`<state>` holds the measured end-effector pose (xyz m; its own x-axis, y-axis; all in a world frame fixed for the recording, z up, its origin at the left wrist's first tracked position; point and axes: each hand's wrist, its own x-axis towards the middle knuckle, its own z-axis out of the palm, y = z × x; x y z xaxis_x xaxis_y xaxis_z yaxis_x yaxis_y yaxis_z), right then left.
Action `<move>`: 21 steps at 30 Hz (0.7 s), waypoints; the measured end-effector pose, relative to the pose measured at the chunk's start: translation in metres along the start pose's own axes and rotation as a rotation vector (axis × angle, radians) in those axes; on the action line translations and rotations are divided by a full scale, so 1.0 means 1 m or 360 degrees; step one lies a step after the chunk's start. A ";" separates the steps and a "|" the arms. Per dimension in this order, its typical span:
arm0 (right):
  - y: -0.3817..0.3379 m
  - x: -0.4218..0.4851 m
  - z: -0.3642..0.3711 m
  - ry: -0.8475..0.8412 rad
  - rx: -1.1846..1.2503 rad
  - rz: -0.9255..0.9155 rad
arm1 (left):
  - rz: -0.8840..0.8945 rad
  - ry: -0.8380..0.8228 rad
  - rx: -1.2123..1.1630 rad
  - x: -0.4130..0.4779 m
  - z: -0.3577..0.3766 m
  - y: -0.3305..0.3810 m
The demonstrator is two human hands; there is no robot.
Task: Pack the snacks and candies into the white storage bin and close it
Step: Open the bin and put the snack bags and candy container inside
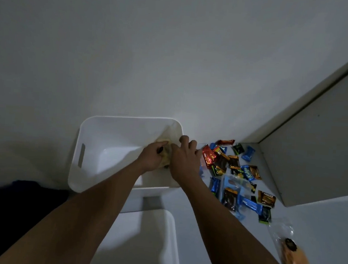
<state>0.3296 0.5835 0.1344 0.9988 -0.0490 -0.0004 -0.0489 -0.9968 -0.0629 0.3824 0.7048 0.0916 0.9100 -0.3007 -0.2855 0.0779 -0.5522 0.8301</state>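
Fingers (184,139) of left hand (152,158) and right hand (184,164) pinch snack bag (165,143); bag inside white bin (128,118)

Quick head count of the snack stash

One white plastic storage bin (89,137), one flat white plastic lid (143,244), one pale yellow plastic snack bag (165,141), one clear bag of orange crackers (292,257), and roughly twenty small foil-wrapped candies (233,163). They overlap too much for an exact number.

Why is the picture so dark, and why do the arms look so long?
Head view: dim light greys the white bin and dulls the snack wrappers; the wide-angle lens stretches both forearms toward the bottom corners; the yellow packet gripped by the left hand, beside the right hand, looks blurry; the orange bag is smeared.
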 end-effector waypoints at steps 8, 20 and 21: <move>0.029 -0.020 -0.027 0.0007 0.0433 0.0101 | 0.0009 0.0351 0.0058 -0.025 0.004 0.034; 0.167 -0.090 -0.030 0.0044 0.0767 0.0331 | 0.0229 0.0628 0.0349 -0.080 0.109 0.140; 0.185 -0.099 -0.028 0.0028 0.0768 0.0335 | 0.0196 0.0598 0.0379 -0.084 0.126 0.145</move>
<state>0.2221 0.4025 0.1511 0.9671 -0.2501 -0.0457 -0.2372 -0.8233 -0.5156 0.2666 0.5520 0.1761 0.9945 -0.0971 0.0382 -0.0959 -0.7064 0.7013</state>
